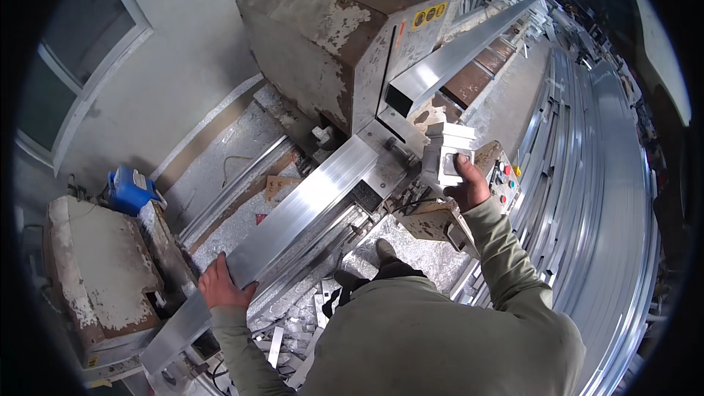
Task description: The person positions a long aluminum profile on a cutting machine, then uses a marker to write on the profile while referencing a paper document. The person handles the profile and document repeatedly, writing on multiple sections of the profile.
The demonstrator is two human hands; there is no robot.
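My left hand (224, 284) grips a long, shiny aluminium tube (301, 198) at the lower left, fingers over its far side and thumb on the near side. The tube lies diagonally across a saw machine, its upper end at the machine bed beside the worn cream-and-brown housing (301, 37). At the right, my right hand (470, 183) is closed on a silver-grey blocky metal piece (446, 143), with the thumb on its face; the other fingers are largely hidden. Whether this piece is loose or fixed to the machine I cannot tell. Beyond it lies another aluminium tube (469, 51), its hollow end facing me.
A control box with coloured buttons (504, 180) stands beside my right forearm. Long aluminium profiles (579, 198) are stacked at the right. Metal offcuts (293, 345) litter the floor near my feet. A second worn housing (103, 264) and a blue canister (132, 189) are at the left.
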